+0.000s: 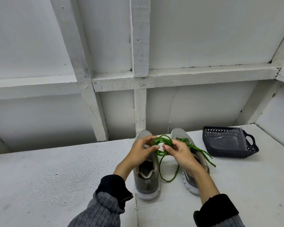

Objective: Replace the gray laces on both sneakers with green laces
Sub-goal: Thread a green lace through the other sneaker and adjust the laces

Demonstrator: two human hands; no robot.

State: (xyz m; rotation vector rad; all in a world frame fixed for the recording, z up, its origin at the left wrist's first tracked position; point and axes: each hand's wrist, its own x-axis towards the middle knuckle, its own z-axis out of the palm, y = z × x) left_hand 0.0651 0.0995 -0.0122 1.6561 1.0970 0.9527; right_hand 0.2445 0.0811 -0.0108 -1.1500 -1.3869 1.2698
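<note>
Two grey sneakers stand side by side on the white table, toes pointing away from me. The left sneaker (146, 177) shows no lace in its visible part. The right sneaker (189, 182) carries a green lace (202, 152) whose loose ends trail off to the right. Above the gap between the shoes I hold a coiled green lace (162, 142) with a loop hanging down. My left hand (142, 150) pinches the coil's left side. My right hand (179, 150) grips its right side.
A dark plastic basket (229, 141) holding a clear bag sits at the right rear of the table (56, 169). White wooden framing and wall panels rise directly behind the table.
</note>
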